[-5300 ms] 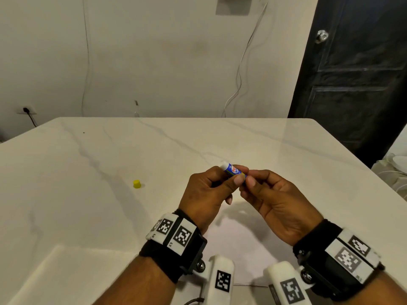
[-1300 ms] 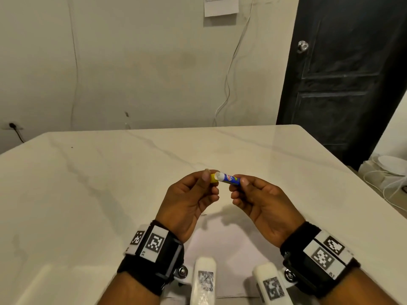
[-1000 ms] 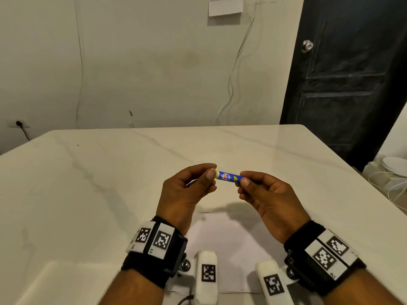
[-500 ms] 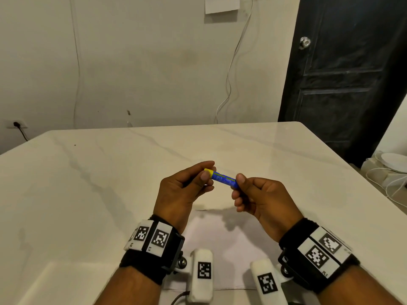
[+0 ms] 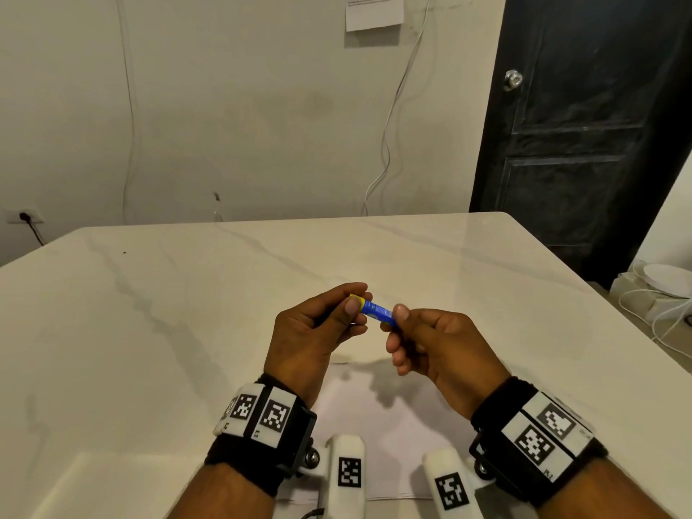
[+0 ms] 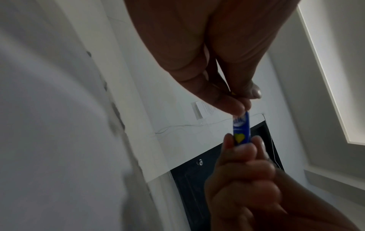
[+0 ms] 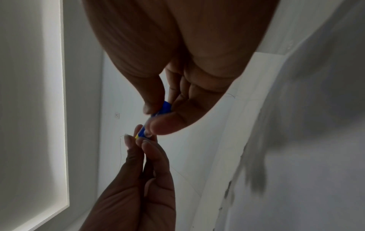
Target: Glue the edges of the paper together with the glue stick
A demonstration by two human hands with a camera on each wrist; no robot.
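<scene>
Nearest to the person, a white sheet of paper [image 5: 374, 417] is lying flat on the pale counter [image 5: 149, 331], partly under the two wrists. Above the paper, both hands are holding one blue glue stick [image 5: 376, 312] in the air, and it is tilting a little down toward the right. The left hand [image 5: 310, 331] is pinching the yellow cap [image 5: 355, 297] at the stick's left end with thumb and fingers curled round it. The right hand [image 5: 442, 350] is gripping the other end, its fingers [image 6: 245, 150] closing round the blue body. Farther away a wall outlet [image 5: 24, 216] is sitting on the wall, and a dark door [image 5: 584, 144] is standing at the right.
</scene>
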